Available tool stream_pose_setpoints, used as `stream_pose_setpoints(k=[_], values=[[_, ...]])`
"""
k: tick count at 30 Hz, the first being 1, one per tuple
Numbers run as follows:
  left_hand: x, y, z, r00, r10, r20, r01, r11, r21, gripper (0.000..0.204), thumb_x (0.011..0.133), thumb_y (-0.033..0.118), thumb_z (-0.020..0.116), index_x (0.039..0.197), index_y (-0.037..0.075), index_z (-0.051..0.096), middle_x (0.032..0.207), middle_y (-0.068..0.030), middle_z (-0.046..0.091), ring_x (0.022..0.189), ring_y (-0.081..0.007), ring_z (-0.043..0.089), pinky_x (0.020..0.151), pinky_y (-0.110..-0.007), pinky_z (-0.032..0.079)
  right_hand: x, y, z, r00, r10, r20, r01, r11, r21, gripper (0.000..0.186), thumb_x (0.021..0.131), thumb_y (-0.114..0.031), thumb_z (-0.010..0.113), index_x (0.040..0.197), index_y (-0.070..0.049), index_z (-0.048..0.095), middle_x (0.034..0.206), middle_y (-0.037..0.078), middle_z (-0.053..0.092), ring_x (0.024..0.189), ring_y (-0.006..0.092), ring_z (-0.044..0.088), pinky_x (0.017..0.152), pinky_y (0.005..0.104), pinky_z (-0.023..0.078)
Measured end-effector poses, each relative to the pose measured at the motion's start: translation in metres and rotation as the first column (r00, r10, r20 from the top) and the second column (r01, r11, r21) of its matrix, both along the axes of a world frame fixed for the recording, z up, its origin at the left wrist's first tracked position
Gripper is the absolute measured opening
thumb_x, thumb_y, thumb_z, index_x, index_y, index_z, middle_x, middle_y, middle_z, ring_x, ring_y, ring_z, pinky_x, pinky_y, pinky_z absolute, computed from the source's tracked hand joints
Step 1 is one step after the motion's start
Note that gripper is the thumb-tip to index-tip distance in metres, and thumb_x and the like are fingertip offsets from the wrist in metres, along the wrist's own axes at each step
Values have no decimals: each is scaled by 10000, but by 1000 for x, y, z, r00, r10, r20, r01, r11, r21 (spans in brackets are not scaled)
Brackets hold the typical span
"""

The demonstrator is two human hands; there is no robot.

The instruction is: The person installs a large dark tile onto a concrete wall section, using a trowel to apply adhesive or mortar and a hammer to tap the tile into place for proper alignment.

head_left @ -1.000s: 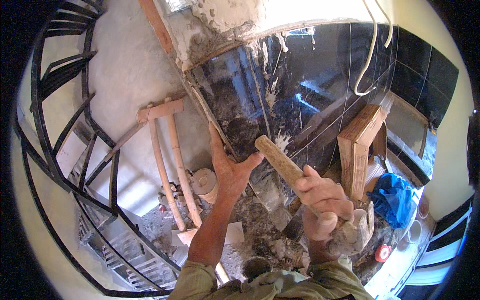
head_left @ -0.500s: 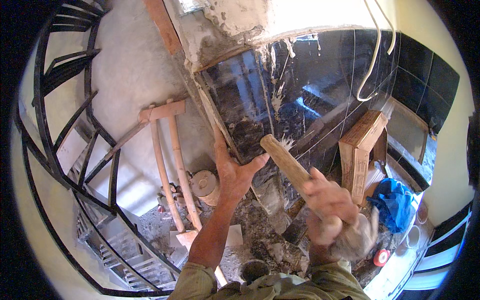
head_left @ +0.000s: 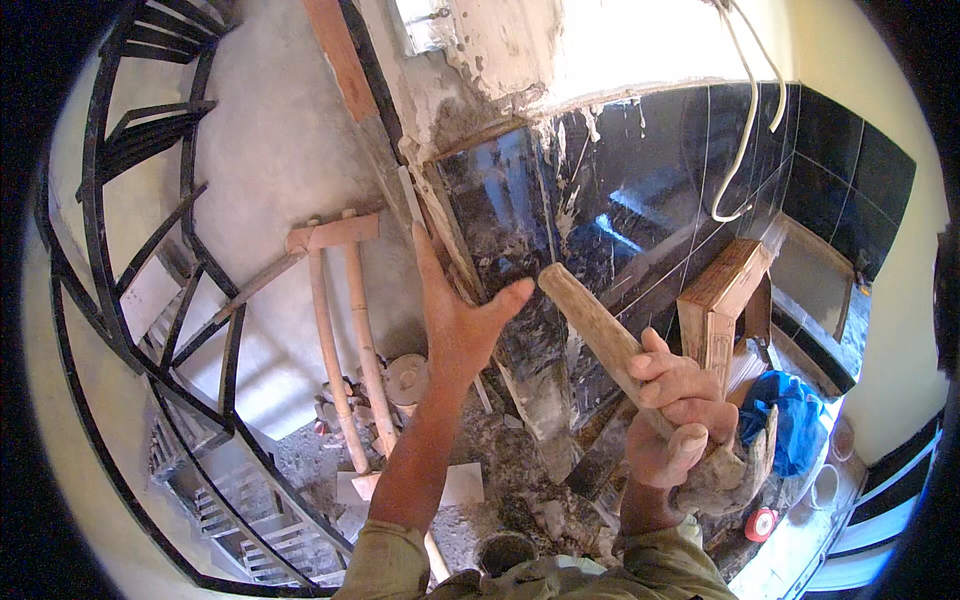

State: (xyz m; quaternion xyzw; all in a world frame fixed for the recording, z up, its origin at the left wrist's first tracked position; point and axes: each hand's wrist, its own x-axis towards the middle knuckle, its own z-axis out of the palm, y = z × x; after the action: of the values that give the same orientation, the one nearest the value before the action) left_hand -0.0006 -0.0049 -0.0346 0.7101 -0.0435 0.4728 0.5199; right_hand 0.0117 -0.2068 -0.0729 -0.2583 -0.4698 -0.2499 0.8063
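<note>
My left hand (head_left: 465, 325) is open at the left edge of a dark glossy tile (head_left: 495, 215) on the wall. Its fingers stretch up along that edge, and the thumb spreads across in front of the tile's lower part. In my right hand (head_left: 680, 410) is what looks like a mortar-smeared trowel (head_left: 590, 315), gripped near its blade. Its thick wooden handle points up and left, the butt close to my left thumb and the tile. The greyish blade (head_left: 730, 482) shows below my right hand, partly hidden.
Long-handled tools (head_left: 335, 235) lean on the left wall beside a black metal railing (head_left: 105, 310). A cardboard box (head_left: 725, 290), blue plastic bag (head_left: 785, 420) and red-and-white round item (head_left: 760, 524) lie right. A pale cable (head_left: 750, 130) hangs above. Rubble (head_left: 530, 490) covers the floor.
The view has shifted a little. My left hand has slid upward along the tile's edge. My right hand, blurred before, now shows sharply, still gripping the trowel.
</note>
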Motion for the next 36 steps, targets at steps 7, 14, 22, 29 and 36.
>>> stream_pose_setpoints(k=[7,14,22,29,36], values=[[4,5,13,995,-85,-44,83,996,-39,1081,707,29,811,1514,-48,96,1361,-184,448,1194,-247,528,1017,-368,455,2,3,28,970,-221,97,232,965,-121,334,1005,-387,480,901,-74,428,840,141,560,916,357,649,988,634,442],[1,-1,20,995,-98,-23,98,995,-16,1055,692,-15,791,1512,-46,128,1336,-171,471,1143,-250,562,1001,-368,469,5,4,33,996,-24,85,27,999,-32,372,959,-323,594,793,9,563,935,182,627,1006,400,642,1033,646,371],[5,-3,16,991,-127,41,130,988,-83,1044,688,-54,775,1513,-43,135,1349,-165,458,1192,-250,527,1009,-366,465,12,5,32,984,12,175,-19,999,41,315,963,-261,591,824,21,578,960,189,633,1014,404,641,1045,648,359],[6,6,12,996,-85,25,85,996,-24,1064,686,5,800,1511,-54,131,1358,-175,451,1191,-250,522,1018,-364,451,11,4,35,986,-63,152,71,996,-51,349,967,-330,574,822,-16,528,913,170,608,987,383,638,1023,632,394],[10,10,4,999,-41,20,42,999,-24,1063,689,17,806,1504,-70,129,1358,-186,448,1193,-258,521,1017,-370,451,15,5,38,995,6,104,1,998,-66,411,946,-320,622,705,8,558,978,177,615,1043,393,632,1064,615,366]])
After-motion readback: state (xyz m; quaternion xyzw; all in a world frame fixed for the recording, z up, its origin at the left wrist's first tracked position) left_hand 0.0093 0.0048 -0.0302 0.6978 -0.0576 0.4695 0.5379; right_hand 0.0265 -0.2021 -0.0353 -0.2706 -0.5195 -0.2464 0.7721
